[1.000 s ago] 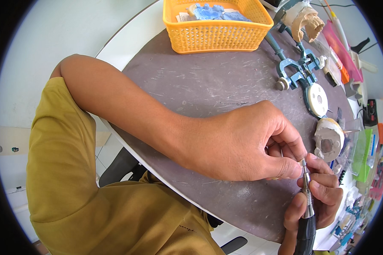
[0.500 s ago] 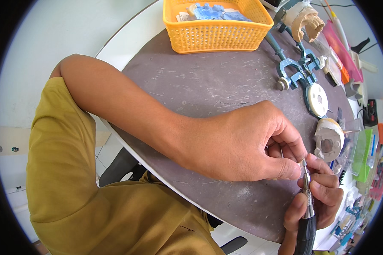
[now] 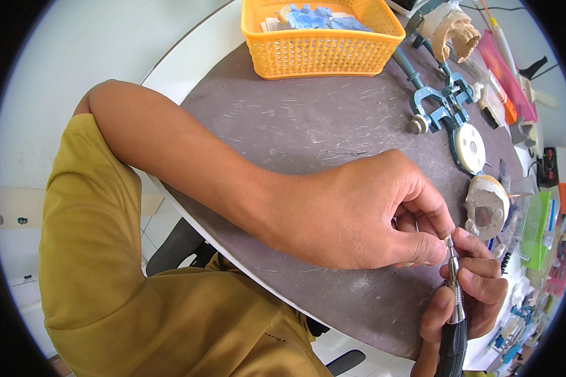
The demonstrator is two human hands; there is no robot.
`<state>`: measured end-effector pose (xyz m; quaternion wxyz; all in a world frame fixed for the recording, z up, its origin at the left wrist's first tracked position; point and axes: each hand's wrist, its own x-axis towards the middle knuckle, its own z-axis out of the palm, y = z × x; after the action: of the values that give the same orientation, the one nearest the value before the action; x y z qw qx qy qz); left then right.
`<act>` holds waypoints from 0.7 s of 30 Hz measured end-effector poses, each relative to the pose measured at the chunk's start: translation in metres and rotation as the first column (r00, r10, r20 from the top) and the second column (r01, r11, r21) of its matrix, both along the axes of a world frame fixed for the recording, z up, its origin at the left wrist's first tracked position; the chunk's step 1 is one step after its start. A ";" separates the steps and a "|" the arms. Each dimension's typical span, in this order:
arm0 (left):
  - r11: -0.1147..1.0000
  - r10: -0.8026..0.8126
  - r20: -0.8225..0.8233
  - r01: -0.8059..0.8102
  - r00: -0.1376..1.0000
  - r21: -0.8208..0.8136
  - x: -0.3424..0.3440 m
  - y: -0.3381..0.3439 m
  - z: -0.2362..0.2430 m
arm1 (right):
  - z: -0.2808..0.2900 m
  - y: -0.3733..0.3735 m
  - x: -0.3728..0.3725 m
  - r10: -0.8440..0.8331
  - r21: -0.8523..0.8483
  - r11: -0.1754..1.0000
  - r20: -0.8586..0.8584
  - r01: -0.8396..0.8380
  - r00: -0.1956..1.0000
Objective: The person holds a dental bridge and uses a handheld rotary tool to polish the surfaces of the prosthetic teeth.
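My right hand (image 3: 475,289), at the lower right, is closed round a dental handpiece (image 3: 456,314) with a black grip and a silver nose. The handpiece points away from me, with a small grey tip at its far end. Beside that tip, my left hand (image 3: 371,217) pinches thumb and forefinger together. A small pale piece (image 3: 447,240) shows between those fingertips, against the tip; its kind is mostly hidden. My left forearm reaches across the table from the left, and fingertips of both hands are close together.
A yellow basket (image 3: 321,55) with blue moulded pieces stands at the back. Right of it are a blue-green dental articulator (image 3: 443,103) and a plaster jaw model (image 3: 456,34). Another plaster model (image 3: 486,210) lies beside my hands. Tools and boxes crowd the right side of the scratched table (image 3: 283,125).
Both hands stay almost in place. The left thumb and fingertips have shifted very slightly at the handpiece's tip.
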<state>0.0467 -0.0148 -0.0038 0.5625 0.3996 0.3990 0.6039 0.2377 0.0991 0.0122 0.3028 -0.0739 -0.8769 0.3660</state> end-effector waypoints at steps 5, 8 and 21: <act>1.000 0.000 0.004 0.000 1.000 0.004 0.000 0.000 0.001 | 0.004 -0.001 0.000 -0.017 -0.002 1.000 0.022 0.017 1.000; 1.000 -0.004 -0.005 0.004 1.000 0.013 -0.001 0.001 0.001 | 0.004 -0.002 0.001 -0.034 -0.038 0.999 0.023 0.035 0.999; 1.000 -0.004 0.006 0.004 1.000 0.003 0.000 0.001 0.001 | 0.005 0.005 0.004 0.051 0.004 0.999 0.066 -0.051 0.997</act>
<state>0.0471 -0.0136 -0.0025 0.5643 0.3993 0.3957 0.6046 0.2418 0.1040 0.0172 0.2645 -0.0626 -0.8890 0.3685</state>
